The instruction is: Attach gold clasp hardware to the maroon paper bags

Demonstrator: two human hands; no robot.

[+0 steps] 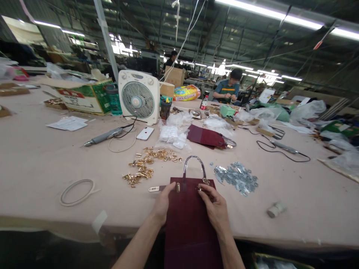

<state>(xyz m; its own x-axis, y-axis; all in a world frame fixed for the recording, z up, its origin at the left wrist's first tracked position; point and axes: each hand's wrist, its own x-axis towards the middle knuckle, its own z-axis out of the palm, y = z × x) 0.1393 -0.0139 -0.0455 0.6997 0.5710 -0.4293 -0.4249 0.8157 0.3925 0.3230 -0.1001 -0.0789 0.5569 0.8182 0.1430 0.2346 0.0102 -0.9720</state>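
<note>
A burgundy handbag panel [190, 216] with a plastic-wrapped handle [195, 158] lies over the table's front edge, its lower part hanging toward me. My left hand [161, 203] grips its left edge, thumb beside a gold oval metal fitting [178, 187]. A strap with a gold slotted plate [154, 189] sticks out to the left. Between thumb and fingers, my right hand [214, 205] pinches a small gold metal fitting [199, 188] against the panel's upper right. Another gold piece [206, 181] shows at the handle's right end. Fingertips partly hide the pinched fitting.
Loose gold fittings [140, 173] lie left of the panel, silver metal plates [238, 177] right. Electric screwdrivers [103, 137], a phone [145, 133], a tape roll [77, 192], a fan [138, 97] and another burgundy bag piece [207, 137] surround them. A co-worker [227, 89] sits beyond.
</note>
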